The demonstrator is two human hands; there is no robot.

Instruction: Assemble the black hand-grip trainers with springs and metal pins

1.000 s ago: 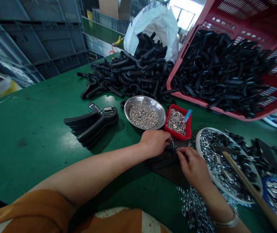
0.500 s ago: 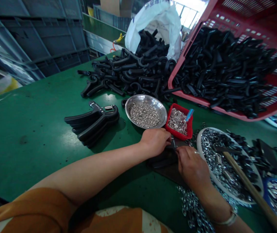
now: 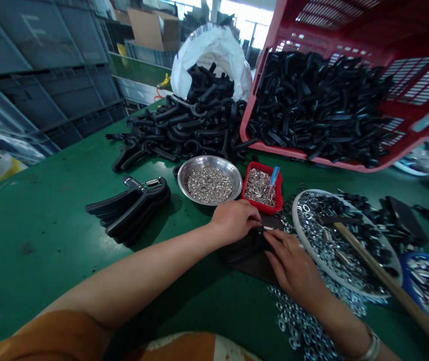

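A black hand grip strengthener (image 3: 250, 245) lies on a dark mat (image 3: 261, 269), partly hidden by my hands. Its small metal spring (image 3: 269, 228) shows between them. My left hand (image 3: 233, 220) is closed with bent fingers on the upper end of the grip, beside the spring. From the right, my right hand (image 3: 295, 260) presses its fingertips onto the grip just below the spring; its thumb side rests along the handle. Any small part between the fingertips is too hidden to make out. To the left stands a stack of similar hand grips (image 3: 133, 205) with springs fitted.
Behind my hands are a steel bowl (image 3: 238, 188) of small metal parts and a red tray (image 3: 280, 200) of pins. On the right, a hammer's wooden handle (image 3: 382, 278) crosses a white basin (image 3: 297, 220) of hardware. Black handles (image 3: 187, 128) pile beyond, near a red crate (image 3: 247, 120).
The view has shifted a little. My right hand's fingers have straightened and flattened, and the spring now lies between the two hands over the grip. My left hand remains at the grip's end.
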